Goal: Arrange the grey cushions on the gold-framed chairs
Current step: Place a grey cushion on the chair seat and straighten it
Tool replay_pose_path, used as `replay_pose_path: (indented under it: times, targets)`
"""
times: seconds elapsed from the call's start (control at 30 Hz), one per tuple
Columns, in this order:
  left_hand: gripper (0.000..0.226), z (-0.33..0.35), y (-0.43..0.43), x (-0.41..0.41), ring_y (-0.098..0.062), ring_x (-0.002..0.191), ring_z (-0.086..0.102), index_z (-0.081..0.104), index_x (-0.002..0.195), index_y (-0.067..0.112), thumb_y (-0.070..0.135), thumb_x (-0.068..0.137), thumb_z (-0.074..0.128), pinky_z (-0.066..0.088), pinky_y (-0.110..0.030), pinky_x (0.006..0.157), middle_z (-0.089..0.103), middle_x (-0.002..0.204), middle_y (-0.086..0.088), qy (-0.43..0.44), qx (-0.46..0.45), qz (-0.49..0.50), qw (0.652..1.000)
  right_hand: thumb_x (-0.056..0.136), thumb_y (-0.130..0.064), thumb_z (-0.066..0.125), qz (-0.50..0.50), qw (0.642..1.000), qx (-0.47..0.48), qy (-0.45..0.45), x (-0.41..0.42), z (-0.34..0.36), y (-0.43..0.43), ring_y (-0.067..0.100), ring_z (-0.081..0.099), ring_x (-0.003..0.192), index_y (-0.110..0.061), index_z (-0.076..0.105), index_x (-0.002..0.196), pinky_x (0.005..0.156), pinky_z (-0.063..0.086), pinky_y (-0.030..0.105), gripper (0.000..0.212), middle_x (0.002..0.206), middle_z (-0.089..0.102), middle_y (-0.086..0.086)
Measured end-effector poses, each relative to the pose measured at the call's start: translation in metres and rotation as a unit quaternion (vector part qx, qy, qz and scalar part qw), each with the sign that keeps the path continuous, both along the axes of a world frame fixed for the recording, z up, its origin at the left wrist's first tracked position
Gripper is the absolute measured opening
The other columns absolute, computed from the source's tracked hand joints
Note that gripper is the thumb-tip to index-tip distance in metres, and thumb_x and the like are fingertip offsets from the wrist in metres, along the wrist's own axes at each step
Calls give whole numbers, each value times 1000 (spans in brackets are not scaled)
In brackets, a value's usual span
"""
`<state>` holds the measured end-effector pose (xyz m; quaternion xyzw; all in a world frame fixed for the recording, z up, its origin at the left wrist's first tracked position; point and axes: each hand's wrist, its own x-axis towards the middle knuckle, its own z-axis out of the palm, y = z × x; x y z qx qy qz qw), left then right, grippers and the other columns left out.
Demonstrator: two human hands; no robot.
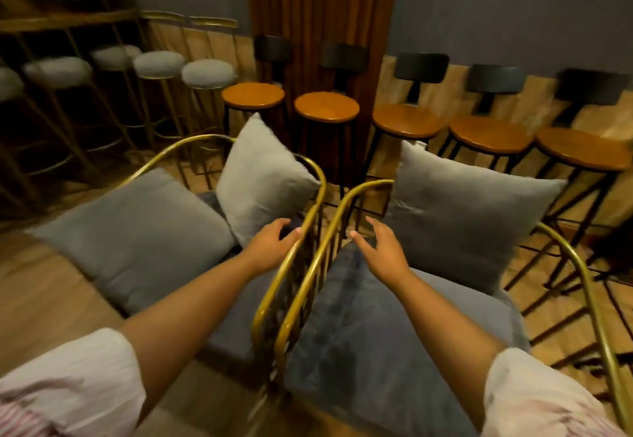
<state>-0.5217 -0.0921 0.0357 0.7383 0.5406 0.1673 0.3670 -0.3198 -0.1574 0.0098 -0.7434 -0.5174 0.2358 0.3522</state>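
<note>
Both hands (274, 241) open; gold rails (308, 265) between, stools (327, 107) behind.

Two chairs stand side by side mid-frame, left chair (289, 265) touching right chair (308, 286). Cushions (137, 234) lie on both (stools (327, 107) line the top).

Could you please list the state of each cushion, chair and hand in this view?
Left hand: open, empty, by left chair's rail.
Right hand: open, empty.
Left chair: holds two cushions.
Upright cushion: standing on a corner.
Flat cushion: lying tilted.
Right cushion: propped upright.
</note>
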Motion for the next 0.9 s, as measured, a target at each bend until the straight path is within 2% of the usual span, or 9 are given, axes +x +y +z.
replay_pose_path:
  times: [0.17, 0.33, 0.47, 0.6, 0.77, 0.9]
  targets:
    - [55, -2, 33, -96, -29, 135, 41, 36, 143, 7, 36, 97, 43, 32, -32, 107, 42, 147, -16, 16, -18, 61, 998, 90, -29, 62, 49, 999, 13, 1, -82, -12, 50, 33, 42, 133, 0, 42, 138, 110, 29, 33, 60, 140, 48, 22]
    - [59, -7, 91, -180, -31, 139, 34, 31, 146, 12, 43, 96, 40, 27, -37, 112, 34, 153, -14, 33, -30, 77, 996, 89, -35, 60, 28, 998, 15, 45, -161, -27, 113, 29, 36, 138, -4, 37, 142, 112, 26, 32, 66, 148, 40, 19]
    - [60, -6, 145, -225, -31, 141, 31, 26, 148, 15, 43, 97, 38, 25, -39, 114, 29, 155, -13, 28, -33, 70, 997, 90, -38, 59, -13, 995, 4, 99, -207, -34, 164, 29, 32, 140, -7, 31, 146, 113, 27, 36, 69, 152, 34, 15]
    - [61, -8, 201, -243, -31, 142, 29, 24, 149, 18, 46, 96, 36, 24, -42, 115, 27, 156, -12, 6, -49, 70, 996, 90, -37, 59, -79, 984, -2, 157, -231, -44, 208, 29, 29, 141, -7, 27, 147, 114, 27, 38, 72, 153, 31, 15]
    - [62, -10, 275, -230, -31, 143, 26, 24, 149, 11, 43, 97, 37, 23, -39, 115, 26, 157, -12, -15, -50, 49, 997, 86, -38, 65, -157, 970, 9, 185, -218, -53, 267, 31, 29, 142, -6, 22, 149, 114, 27, 39, 83, 153, 30, 16]
    - [62, -16, 333, -209, -29, 144, 27, 23, 149, 11, 41, 97, 39, 24, -37, 113, 27, 157, -11, -45, -43, 38, 997, 75, -49, 71, -248, 936, 24, 246, -189, -68, 325, 36, 36, 137, -4, 28, 146, 112, 33, 47, 94, 149, 39, 18]
